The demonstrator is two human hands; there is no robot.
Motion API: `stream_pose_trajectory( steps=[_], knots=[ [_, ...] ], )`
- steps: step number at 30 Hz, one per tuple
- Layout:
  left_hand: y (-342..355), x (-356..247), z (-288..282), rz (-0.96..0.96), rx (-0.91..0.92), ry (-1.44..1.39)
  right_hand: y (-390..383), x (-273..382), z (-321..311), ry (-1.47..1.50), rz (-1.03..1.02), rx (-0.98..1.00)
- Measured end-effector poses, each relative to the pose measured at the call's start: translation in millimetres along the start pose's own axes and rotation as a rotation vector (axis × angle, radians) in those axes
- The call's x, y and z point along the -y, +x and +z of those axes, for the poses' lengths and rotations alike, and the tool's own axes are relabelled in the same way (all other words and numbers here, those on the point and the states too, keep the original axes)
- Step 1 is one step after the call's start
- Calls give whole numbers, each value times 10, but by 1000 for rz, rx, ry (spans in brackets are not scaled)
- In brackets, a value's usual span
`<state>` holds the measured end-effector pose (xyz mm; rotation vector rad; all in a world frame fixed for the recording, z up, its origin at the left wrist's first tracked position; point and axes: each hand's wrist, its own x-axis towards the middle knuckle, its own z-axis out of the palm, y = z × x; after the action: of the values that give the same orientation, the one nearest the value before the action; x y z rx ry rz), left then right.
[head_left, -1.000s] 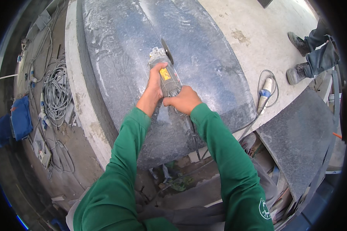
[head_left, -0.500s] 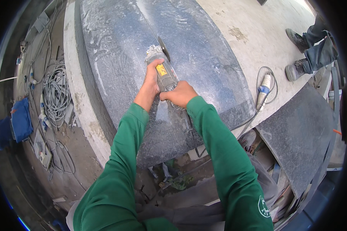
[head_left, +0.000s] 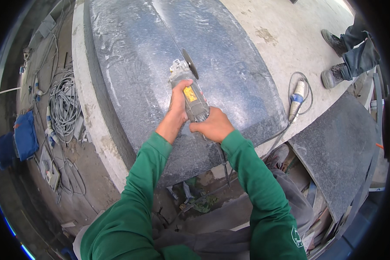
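Both of my hands hold a dusty grey angle grinder (head_left: pixel 198 102) with a yellow label. My left hand (head_left: pixel 176 105) wraps round its body near the head, thumb on top. Behind it, my right hand (head_left: pixel 214 124) grips the rear handle, where the black cable comes out. A thin dark cutting disc (head_left: pixel 190 63) stands on edge at the tool's right front, over a large dark stone slab (head_left: pixel 130 86). A straight cut line runs from the disc toward the slab's far end. Whether the disc touches the stone, I cannot tell.
A blue-and-white cable connector (head_left: pixel 297 102) lies on the pale concrete (head_left: pixel 281 52) to the right. Past it stand a person's dark shoes (head_left: pixel 332 77). Another dark slab (head_left: pixel 338 147) leans at the lower right. Coiled grey cable (head_left: pixel 65 102) and blue cloth (head_left: pixel 26 134) lie at the left.
The grinder and both hands have come back toward me and slightly right along the line of the cut. More of the cut line shows ahead of the disc. Both hands keep their grip.
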<state>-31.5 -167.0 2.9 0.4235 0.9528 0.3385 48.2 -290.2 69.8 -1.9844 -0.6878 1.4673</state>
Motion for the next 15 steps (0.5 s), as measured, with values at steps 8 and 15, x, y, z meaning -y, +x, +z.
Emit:
stream_pose_trajectory(
  steps=[8, 15],
  knots=[
    [-46, 66, -4, -7, -5, -1, -22, -131, 53, -24, -30, -35],
    [-145, 122, 17, 52, -10, 66, -52, -186, 89, 35, -55, -22]
  ],
)
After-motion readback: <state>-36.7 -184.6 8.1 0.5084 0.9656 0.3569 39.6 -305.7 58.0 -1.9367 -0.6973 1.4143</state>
